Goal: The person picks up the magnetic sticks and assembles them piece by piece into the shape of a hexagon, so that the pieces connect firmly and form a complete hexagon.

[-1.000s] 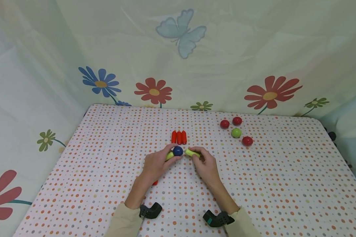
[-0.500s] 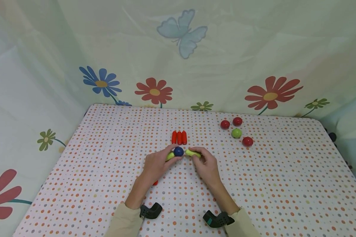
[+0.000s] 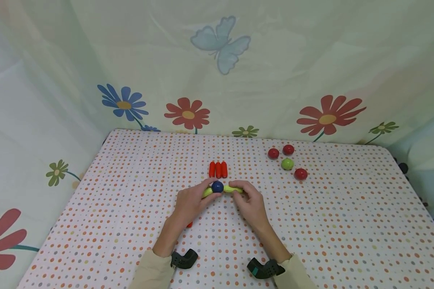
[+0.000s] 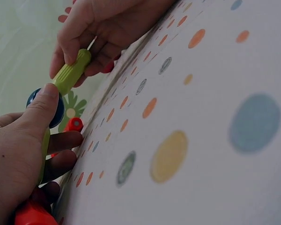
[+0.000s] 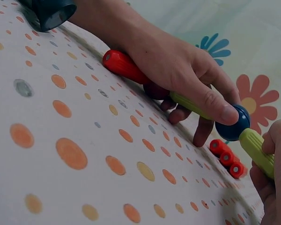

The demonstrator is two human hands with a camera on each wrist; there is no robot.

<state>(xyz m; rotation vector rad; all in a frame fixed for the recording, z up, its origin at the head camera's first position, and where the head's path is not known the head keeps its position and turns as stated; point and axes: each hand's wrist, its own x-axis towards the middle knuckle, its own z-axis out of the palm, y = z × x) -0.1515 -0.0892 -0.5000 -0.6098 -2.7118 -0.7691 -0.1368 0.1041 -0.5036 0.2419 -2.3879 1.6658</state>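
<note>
My left hand (image 3: pixel 191 200) pinches a blue ball (image 3: pixel 217 187) between thumb and finger. A yellow-green rod (image 5: pixel 192 105) runs back from that ball under the left palm. Behind it in the right wrist view come a dark red ball (image 5: pixel 155 91) and a red rod (image 5: pixel 124 65), apparently in one chain. My right hand (image 3: pixel 251 202) pinches a second yellow-green rod (image 5: pixel 256 147), ridged along its side. Its free end meets the blue ball, nearly in line with the first rod. Fingers hide part of both green rods.
Three red rods (image 3: pixel 218 169) lie side by side just beyond the hands. To the back right sit three dark red balls (image 3: pixel 301 174) and a green ball (image 3: pixel 287 163). The dotted table (image 3: pixel 332 224) ends at a flowered curtain (image 3: pixel 275 80).
The gap between the right hand's rod and the blue ball has closed; they now touch. The rod has also turned more level. The left hand has hardly moved.
</note>
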